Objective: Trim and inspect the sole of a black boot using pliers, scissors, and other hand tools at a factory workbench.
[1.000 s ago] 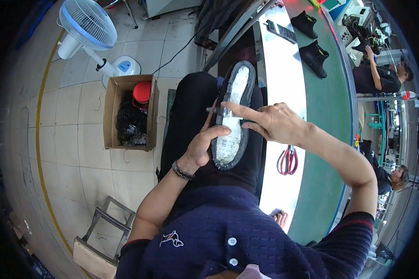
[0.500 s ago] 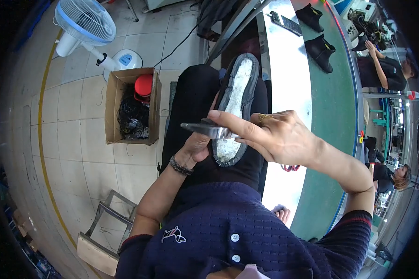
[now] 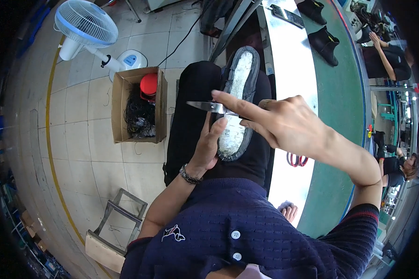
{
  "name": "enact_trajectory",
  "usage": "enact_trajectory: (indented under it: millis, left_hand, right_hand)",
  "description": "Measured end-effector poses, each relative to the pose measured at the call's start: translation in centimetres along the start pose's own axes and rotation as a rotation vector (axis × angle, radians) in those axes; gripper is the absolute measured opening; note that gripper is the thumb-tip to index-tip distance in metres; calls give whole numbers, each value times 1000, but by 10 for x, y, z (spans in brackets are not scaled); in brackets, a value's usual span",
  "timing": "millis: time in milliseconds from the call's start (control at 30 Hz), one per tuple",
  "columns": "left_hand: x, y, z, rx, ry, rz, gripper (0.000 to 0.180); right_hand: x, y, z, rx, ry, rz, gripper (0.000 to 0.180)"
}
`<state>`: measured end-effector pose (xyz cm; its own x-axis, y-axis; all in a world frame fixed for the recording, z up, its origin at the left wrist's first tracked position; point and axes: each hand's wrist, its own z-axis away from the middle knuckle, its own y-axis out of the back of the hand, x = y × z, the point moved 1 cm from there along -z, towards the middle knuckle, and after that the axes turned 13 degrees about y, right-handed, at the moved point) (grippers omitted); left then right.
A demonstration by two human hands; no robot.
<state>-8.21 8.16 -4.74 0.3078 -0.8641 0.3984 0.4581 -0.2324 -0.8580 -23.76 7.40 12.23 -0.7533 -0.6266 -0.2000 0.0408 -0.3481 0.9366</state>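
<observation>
A dark shoe upper (image 3: pixel 254 86) lies bottom up along my thighs, its toe pointing away from me. Its edge is gathered round a whitish insole board (image 3: pixel 235 132). My left hand (image 3: pixel 206 151) grips its left side, thumb on the near half of the bottom. My right hand (image 3: pixel 291 122) is closed on metal scissors (image 3: pixel 205 106) held crosswise above the shoe, blades pointing left past its edge. The index finger stretches along over them; the handles are hidden by the fingers.
An open carton (image 3: pixel 117 109) with black scraps and a red-lidded container stands at left, near a fan (image 3: pixel 86 23) and a stool (image 3: pixel 102 251). On the right, a white bench (image 3: pixel 293 83) holds a phone (image 3: pixel 287 16) and red-handled scissors (image 3: pixel 297 159). Black boots (image 3: pixel 324 45) sit on the green belt (image 3: pixel 335 107); another person's hand (image 3: pixel 288 211) rests nearby.
The scissors have turned so that their blades show more clearly. My left thumb has moved up onto the shoe's bottom. The view has shifted slightly.
</observation>
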Motion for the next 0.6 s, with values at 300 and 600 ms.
enact_trajectory:
  millis: [300,600]
  left_hand:
    - [0,12,-1,29,145,-144,70]
    - [-3,21,-1,-17,216,-218,106]
  right_hand:
    - [5,-21,5,-6,41,135,60]
    - [-6,-37,14,-61,27,160,72]
